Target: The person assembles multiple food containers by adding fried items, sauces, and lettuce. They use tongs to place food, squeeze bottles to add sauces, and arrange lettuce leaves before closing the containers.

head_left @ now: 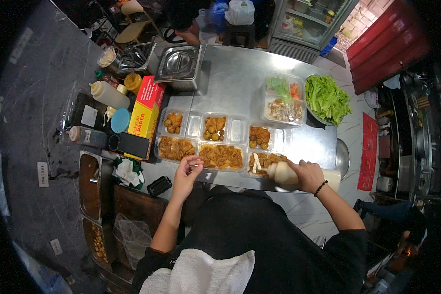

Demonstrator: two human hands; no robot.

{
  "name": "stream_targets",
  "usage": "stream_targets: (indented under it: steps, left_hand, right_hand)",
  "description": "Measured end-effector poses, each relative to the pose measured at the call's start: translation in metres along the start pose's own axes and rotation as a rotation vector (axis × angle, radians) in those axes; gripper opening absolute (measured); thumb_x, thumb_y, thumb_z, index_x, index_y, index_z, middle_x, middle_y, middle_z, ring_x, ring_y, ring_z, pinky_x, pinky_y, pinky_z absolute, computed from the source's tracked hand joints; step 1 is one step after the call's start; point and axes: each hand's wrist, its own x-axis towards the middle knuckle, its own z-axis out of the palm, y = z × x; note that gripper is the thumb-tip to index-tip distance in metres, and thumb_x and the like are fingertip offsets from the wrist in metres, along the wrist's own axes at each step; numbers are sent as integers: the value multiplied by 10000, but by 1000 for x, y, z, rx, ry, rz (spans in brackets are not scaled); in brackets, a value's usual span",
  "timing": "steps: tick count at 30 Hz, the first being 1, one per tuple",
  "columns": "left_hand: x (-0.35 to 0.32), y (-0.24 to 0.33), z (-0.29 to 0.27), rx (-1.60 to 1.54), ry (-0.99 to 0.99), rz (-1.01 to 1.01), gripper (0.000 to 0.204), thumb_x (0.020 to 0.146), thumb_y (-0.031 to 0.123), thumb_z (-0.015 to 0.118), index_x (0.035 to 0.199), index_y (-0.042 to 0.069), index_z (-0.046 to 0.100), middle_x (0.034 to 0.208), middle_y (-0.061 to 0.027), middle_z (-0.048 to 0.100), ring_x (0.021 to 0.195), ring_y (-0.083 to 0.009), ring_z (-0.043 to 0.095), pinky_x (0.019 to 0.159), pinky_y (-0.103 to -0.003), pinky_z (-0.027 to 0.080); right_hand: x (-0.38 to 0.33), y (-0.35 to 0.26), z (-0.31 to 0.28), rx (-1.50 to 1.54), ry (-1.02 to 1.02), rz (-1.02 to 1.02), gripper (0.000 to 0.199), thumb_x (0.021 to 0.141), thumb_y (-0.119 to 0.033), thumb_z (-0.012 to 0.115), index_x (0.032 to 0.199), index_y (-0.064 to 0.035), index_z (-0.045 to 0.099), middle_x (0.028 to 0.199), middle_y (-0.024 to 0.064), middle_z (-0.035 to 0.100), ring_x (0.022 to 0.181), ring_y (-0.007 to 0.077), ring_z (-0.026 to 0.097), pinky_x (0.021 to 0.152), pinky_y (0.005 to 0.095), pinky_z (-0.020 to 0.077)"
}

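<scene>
My right hand (pixel 308 176) grips a cream-coloured squeeze bottle (pixel 285 173), tilted with its nozzle over the right-hand clear plastic food container (pixel 247 157). White sauce (pixel 257 161) lies in a zigzag on the brown food in that container's large compartment. My left hand (pixel 188 169) hangs at the near edge of the middle container (pixel 237 132), fingers loosely curled and apart, holding nothing. A third container (pixel 159 153) sits to the left. All three hold brown shredded-looking food in front, with small round pieces and a golden-brown piece in a back compartment.
Behind stand a closed, filled container (pixel 303 117) and a bowl of lettuce (pixel 327 99). At left are a paper-roll box (pixel 147 110), a phone (pixel 134 145), a squeeze bottle (pixel 110 94) and a lidded steel pan (pixel 179 63). Another person's arm (pixel 190 36) shows at the far side.
</scene>
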Motion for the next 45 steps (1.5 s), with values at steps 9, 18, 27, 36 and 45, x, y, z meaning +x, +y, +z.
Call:
stream_targets:
  steps: [9,18,27,36,45]
  left_hand:
    - [6,9,18,-31,-7,-80,330,882,116,633,1173,24,508,1051,-87,634,927,-127,577,824,-259,446]
    - [4,0,48,-8,-20,-38,317,898,121,609,1177,16,500,1053,-124,633,968,-184,612,861,-301,483]
    - [-12,-3,33,-45,77,-10,324,907,128,598,1196,25,494,1065,-109,636,929,-177,626,807,-280,478]
    - [-39,-3,-34,-60,192,-36,344,903,171,607,1200,38,495,1064,-101,643,922,-166,626,769,-257,456]
    - [-44,-19,-100,-129,215,-31,349,895,160,617,1197,35,492,1060,-98,639,902,-156,619,783,-260,461]
  right_hand:
    - [-23,30,1,31,-85,56,660,608,-218,705,1237,-176,513,844,148,618,728,323,637,623,420,504]
    - [-38,68,6,14,-34,93,618,624,-198,689,1219,-195,521,844,145,618,715,308,638,611,421,496]
    - [-15,47,-14,80,29,14,679,663,-370,734,1263,-181,479,850,144,607,731,321,631,633,421,497]
    - [73,-41,-50,-38,23,-127,629,657,-282,680,1251,-182,499,856,153,623,720,311,644,621,428,509]
    - [88,-84,-66,-82,45,-61,627,606,-249,685,1203,-170,513,814,153,628,706,322,648,595,426,508]
